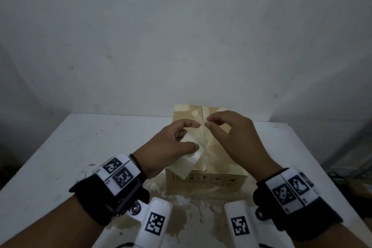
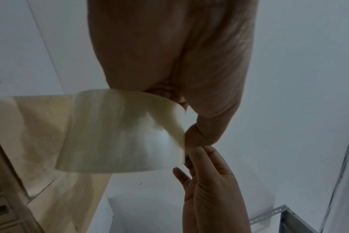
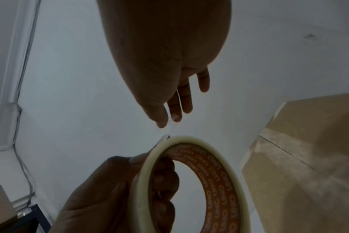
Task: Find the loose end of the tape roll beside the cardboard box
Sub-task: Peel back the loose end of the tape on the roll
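My left hand (image 1: 197, 136) grips a roll of pale translucent tape (image 1: 189, 162) above the closed cardboard box (image 1: 221, 179). In the right wrist view its fingers pass through the orange printed core of the tape roll (image 3: 189, 139), thumb on the outer rim. My right hand (image 1: 208, 123) is at the roll's top edge, thumb and forefinger pinched together there. The right wrist view shows the right hand (image 3: 169, 121) just above a thin sliver lifted off the rim. The right fingers (image 2: 205, 157) touch the roll (image 2: 119, 130) at its edge.
The box stands on a white table (image 1: 60, 147) against a plain wall, with a brownish stained patch (image 1: 187, 217) in front of it. A grey metal shelf frame (image 2: 289, 216) is off to one side. A cable (image 3: 24, 165) runs down the wall.
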Motion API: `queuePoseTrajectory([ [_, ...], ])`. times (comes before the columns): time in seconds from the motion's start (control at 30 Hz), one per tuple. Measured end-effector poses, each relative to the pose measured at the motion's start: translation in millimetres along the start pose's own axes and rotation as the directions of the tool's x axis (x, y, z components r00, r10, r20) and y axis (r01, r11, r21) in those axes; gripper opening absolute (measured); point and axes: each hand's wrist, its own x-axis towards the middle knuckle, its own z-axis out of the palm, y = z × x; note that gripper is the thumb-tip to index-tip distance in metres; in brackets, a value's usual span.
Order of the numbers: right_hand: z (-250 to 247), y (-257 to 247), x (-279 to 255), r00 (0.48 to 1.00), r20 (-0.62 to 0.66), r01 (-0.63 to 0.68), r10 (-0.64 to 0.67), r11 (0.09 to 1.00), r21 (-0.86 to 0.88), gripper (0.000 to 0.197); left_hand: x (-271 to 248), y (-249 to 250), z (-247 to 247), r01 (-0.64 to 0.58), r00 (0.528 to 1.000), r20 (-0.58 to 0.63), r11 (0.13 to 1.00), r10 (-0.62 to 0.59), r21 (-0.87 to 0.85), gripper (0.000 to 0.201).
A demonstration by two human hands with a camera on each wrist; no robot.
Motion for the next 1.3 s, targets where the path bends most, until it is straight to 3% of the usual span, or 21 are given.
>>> queuePoseTrajectory([
  [0.17, -3.6, -1.2, 4.6, 0.978, 0.104, -0.192, 0.179, 0.971, 0.139, 0.015, 0.1, -0.5, 0.4, -0.004, 0.999, 0.033, 1.000, 0.005, -0.015, 0.040],
  [0.33, -5.1, -6.4, 5.2, 0.945, 0.175, -0.314, 0.278, 0.919, 0.238, 0.018, 2.5, -3.1, -0.2, 0.013, 0.996, 0.090, 0.997, -0.006, -0.073, 0.041],
  [0.5, 1.0, -2.6, 2.3, 0.971, 0.104, -0.231, 0.214, 0.955, 0.187, 0.004, 3.7, -3.7, 0.0, 0.025, 0.994, 0.109, 0.991, -0.011, -0.131, 0.044],
  [0.67, 3.6, 1.3, -2.7, 0.999, -0.039, -0.005, 0.005, 1.000, -0.014, 0.006, 3.8, -6.0, 0.0, 0.020, 0.994, 0.110, 0.992, -0.007, -0.123, 0.047],
  [0.83, 5.2, 3.3, -9.5, 0.999, -0.035, 0.032, -0.035, 0.996, -0.086, 0.023, 5.4, -6.5, -2.7, 0.001, 0.994, 0.112, 0.990, 0.014, -0.139, 0.045],
  [1.07, 5.2, 3.5, -12.1, 0.989, 0.014, -0.147, 0.146, 0.982, 0.117, 0.028, 6.8, -5.8, -3.6, -0.026, 0.995, 0.090, 0.995, 0.034, -0.093, 0.045],
  [1.2, 4.2, 2.4, -11.8, 0.949, 0.089, -0.315, 0.303, 0.883, 0.348, 0.020, 7.0, -6.8, -4.4, -0.049, 0.996, 0.078, 0.997, 0.054, -0.068, 0.043],
  [1.3, 5.9, -1.5, -14.7, 0.941, 0.120, -0.338, 0.317, 0.841, 0.423, 0.013, 5.1, -6.3, -4.5, -0.050, 0.996, 0.066, 0.996, 0.055, -0.071, 0.041],
])
